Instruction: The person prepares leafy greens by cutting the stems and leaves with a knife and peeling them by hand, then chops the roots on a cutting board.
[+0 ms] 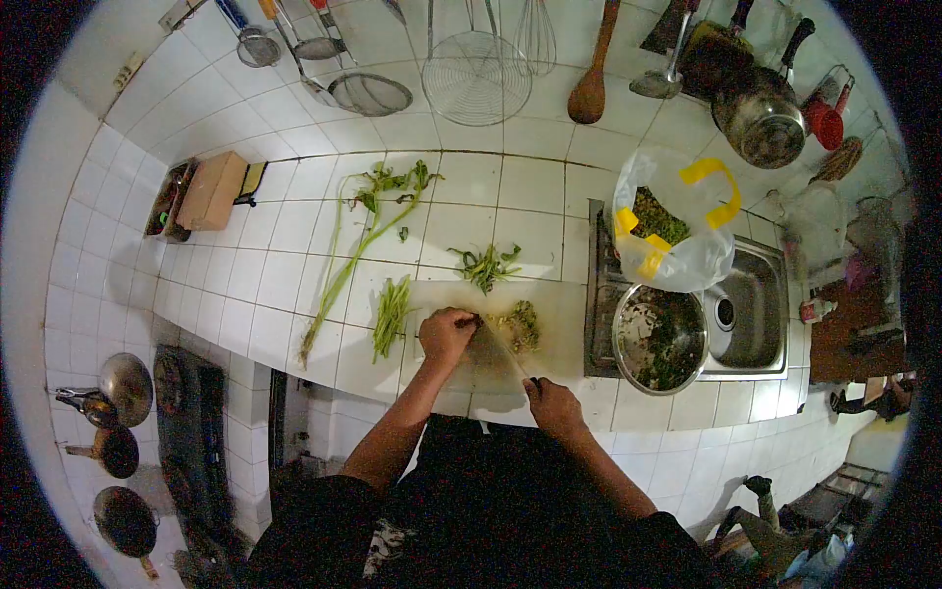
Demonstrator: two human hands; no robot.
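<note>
My right hand (pixel 554 406) is wrapped round the handle of a knife (pixel 508 351), whose blade points up and left over a pale cutting board (pixel 564 319). At the blade's tip end, my left hand (pixel 448 334) is closed on a small dark piece, too small to name. Chopped green bits (pixel 520 326) lie on the board just right of the blade. Leafy greens (pixel 486 266) rest at the board's top edge. Cut green stalks (pixel 392 316) lie left of my left hand, and long leafy stalks (pixel 361 245) with roots stretch farther left.
To the right stand a steel bowl (pixel 659 339) with greens, a plastic bag (pixel 677 216) holding chopped greens, and a sink (pixel 751 314). A cardboard box (pixel 213 191) sits at the back left. Strainers (pixel 478 79), a wooden spoon (pixel 589 93) and pans (pixel 770 118) hang on the wall.
</note>
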